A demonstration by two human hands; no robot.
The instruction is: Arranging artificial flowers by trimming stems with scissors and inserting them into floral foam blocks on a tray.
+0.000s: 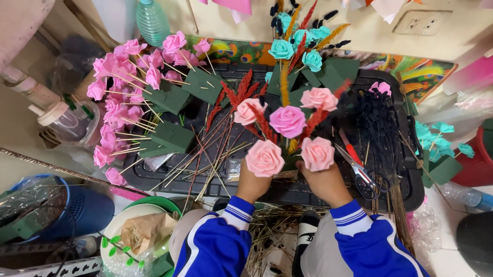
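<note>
Blue-sleeved hands steady a small bouquet of foam roses (pixel 286 135) above a black tray (pixel 414 196).
Left hand (pixel 251 183) and right hand (pixel 326 182) both grip its base; red-handled scissors (pixel 360 168) lie just right. Loosened fingers could let the stems splay.

Place: I read this as a cramped home craft corner for making artificial flower arrangements.
Materials: foam roses on sticks (pixel 122 90), green floral foam blocks (pixel 170 136), dried red and black stems.
Work area: a black plastic tray (pixel 414 199) on the floor.
Tools: red-handled scissors (pixel 360 167), a spray bottle (pixel 151 18).
Surroundings: a wall socket (pixel 422 22), coloured paper.
</note>
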